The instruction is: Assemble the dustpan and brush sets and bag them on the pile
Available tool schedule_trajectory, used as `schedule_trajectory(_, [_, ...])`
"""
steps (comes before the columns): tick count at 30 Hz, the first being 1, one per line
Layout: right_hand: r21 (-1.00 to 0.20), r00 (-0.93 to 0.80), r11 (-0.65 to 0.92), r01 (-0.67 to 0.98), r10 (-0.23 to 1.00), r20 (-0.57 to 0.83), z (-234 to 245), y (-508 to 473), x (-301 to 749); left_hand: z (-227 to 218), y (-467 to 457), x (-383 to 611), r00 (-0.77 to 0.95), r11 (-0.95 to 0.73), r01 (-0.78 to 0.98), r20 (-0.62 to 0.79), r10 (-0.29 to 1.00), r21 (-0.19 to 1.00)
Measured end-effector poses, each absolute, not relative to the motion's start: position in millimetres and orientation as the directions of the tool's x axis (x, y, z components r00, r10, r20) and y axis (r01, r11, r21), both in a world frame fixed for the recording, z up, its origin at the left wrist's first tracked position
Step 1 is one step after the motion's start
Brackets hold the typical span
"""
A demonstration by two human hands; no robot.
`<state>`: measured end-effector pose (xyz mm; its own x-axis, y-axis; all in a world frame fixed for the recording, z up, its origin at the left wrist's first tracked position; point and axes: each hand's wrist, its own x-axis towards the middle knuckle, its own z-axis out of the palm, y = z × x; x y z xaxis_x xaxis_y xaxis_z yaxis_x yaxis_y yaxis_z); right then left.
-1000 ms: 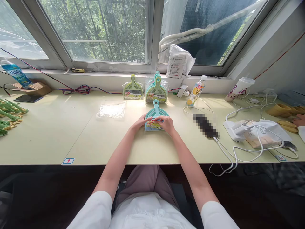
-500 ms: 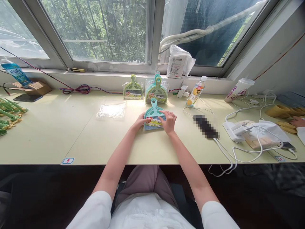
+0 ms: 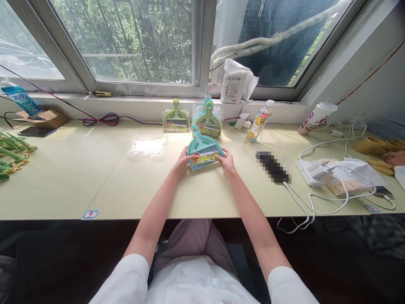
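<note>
Blue-green plastic makes the little dustpan [image 3: 202, 143], which is near the middle of the surface [image 3: 196, 198], between its front and back edges, with its handle [image 3: 196, 131] leaning left. The left hand [image 3: 184, 159] and right hand [image 3: 227, 162] each hold one side. It looks light, stiff and a bit slippery, so its side rims or handle seem best to grip, not the bendy brush hairs [image 3: 210, 150].

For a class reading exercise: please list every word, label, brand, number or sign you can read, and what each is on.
"9": left sticker on the table edge.
"F", it seems, then unclear letters: white bag.
Too blurred: label on the held blue dustpan.
Too blurred: labels on the green dustpans behind.
Too blurred: blue bottle, orange-printed bottle, cup.
Too small: right sticker, white packet.
</note>
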<state>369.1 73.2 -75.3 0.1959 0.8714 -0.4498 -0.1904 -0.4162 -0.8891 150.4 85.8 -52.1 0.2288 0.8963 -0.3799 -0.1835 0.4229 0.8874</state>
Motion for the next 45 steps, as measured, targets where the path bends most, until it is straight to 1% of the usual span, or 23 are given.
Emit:
schedule_trajectory(3, [-0.891,0.218,-0.404,-0.206,0.869,-0.444,-77.0,73.9,370.1,-50.0,83.7,150.0,0.266,0.45,-0.156,-0.401,0.877,0.879])
schedule_trajectory(7, [-0.902,0.205,-0.364,-0.231,0.888,-0.411,-80.2,73.4,371.6,-45.6,80.8,149.5,0.3,0.468,-0.157,-0.409,0.862,0.87])
schedule_trajectory(16, [-0.904,0.215,-0.384,-0.187,0.882,-0.419,-79.3,72.6,371.7,-55.9,82.8,150.1,0.252,0.442,-0.127,-0.402,0.88,0.888])
schedule_trajectory(21, [-0.898,0.227,-0.387,-0.21,0.874,-0.43,-74.4,71.8,370.7,-56.2,82.9,150.7,0.251,0.433,-0.108,-0.397,0.883,0.895])
schedule_trajectory(24, [-0.889,0.214,-0.38,-0.255,0.874,-0.435,-70.8,71.4,369.5,-55.5,82.8,151.0,0.246,0.431,-0.113,-0.395,0.885,0.895])
schedule_trajectory(27, [-0.852,0.159,-0.39,-0.349,0.871,-0.464,-66.5,70.9,366.4,-55.4,83.1,151.1,0.248,0.426,-0.151,-0.383,0.89,0.892])
schedule_trajectory(30, [-0.787,0.049,-0.438,-0.435,0.861,-0.506,-62.3,69.3,359.6,-54.8,83.8,151.1,0.244,0.418,-0.185,-0.37,0.896,0.89])
schedule_trajectory(32, [-0.754,-0.033,-0.47,-0.46,0.857,-0.514,-60.0,67.5,354.0,-53.5,84.3,151.1,0.229,0.411,-0.201,-0.365,0.902,0.889])
schedule_trajectory(35, [-0.735,-0.139,-0.504,-0.453,0.855,-0.5,-57.7,64.8,347.7,-50.5,85.0,151.0,0.203,0.404,-0.216,-0.364,0.909,0.889])
schedule_trajectory(37, [-0.736,-0.158,-0.513,-0.442,0.852,-0.499,-57.0,63.8,346.2,-49.0,85.2,150.8,0.197,0.407,-0.219,-0.369,0.909,0.887])
schedule_trajectory(45, [-0.741,-0.123,-0.509,-0.439,0.851,-0.511,-56.6,64.5,346.5,-50.0,85.1,151.2,0.22,0.446,-0.179,-0.406,0.887,0.877])
